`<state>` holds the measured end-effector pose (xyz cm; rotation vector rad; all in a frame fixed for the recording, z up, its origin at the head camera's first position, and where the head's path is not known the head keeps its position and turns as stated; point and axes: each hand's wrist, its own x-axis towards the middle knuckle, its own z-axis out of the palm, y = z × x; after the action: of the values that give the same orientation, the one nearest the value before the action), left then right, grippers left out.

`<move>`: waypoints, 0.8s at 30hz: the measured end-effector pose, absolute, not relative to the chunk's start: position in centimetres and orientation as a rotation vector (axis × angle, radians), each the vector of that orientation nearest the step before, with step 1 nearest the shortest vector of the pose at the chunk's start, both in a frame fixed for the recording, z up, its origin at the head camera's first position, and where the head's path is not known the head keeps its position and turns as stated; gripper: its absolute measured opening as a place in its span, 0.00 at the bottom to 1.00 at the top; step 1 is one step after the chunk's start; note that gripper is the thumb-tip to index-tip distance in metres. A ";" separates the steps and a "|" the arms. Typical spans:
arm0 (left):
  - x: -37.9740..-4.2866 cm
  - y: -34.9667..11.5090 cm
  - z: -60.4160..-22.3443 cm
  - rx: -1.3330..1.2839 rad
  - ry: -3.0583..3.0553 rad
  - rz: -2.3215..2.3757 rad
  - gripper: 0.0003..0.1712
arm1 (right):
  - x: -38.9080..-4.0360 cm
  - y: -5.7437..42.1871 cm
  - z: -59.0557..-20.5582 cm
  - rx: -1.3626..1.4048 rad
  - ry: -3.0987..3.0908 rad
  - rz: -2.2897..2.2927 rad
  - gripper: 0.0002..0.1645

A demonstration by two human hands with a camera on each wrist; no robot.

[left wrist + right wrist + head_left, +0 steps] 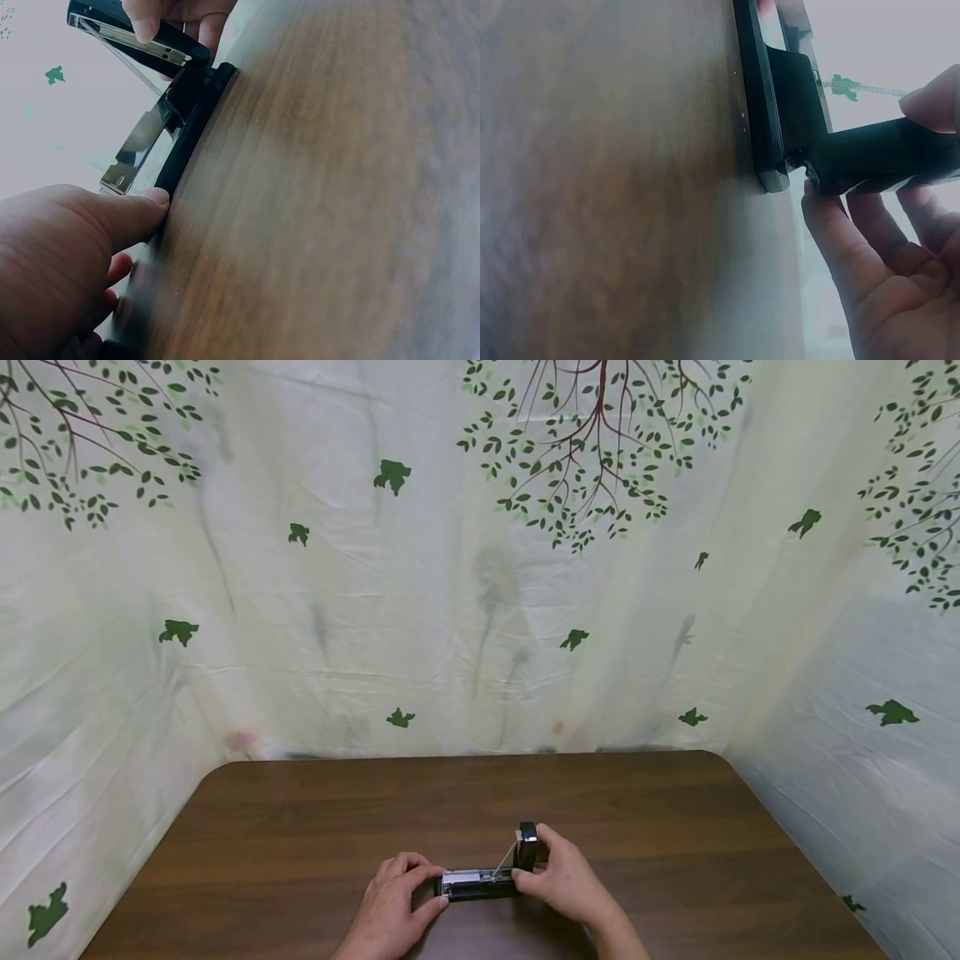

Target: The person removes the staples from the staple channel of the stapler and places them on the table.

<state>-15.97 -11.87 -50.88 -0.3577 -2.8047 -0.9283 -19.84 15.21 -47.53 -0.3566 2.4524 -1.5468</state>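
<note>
A black stapler [477, 887] lies on the table with its top cover [877, 155] swung up at the right end. Its silver staple channel [141, 142] is exposed, and a thin spring [120, 60] stretches from the channel to the raised cover. My left hand [392, 902] pinches the left end of the base between thumb and fingers. With my right hand [566, 878] I hold the raised cover near the hinge, the thumb on one side and fingers on the other. Whether staples lie in the channel cannot be made out.
The brown wooden table [300, 810] has rounded far corners. Behind it and at both sides hangs a pale curtain [450, 610] printed with leaves and branches.
</note>
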 end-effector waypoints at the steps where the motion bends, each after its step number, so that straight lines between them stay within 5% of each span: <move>1: -16.0 -11.9 -50.8 -0.356 -2.804 -0.929 0.17 | -19.9 15.2 -47.5 -0.352 2.446 -1.552 0.20; 24: -16.1 -11.9 -51.0 -0.360 -2.802 -0.910 0.17 | -19.9 15.8 -47.5 -0.414 2.426 -1.617 0.18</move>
<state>-16.08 -11.89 -50.99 -0.3596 -2.8015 -0.9096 -19.87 15.76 -47.47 -0.4140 2.4259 -1.6170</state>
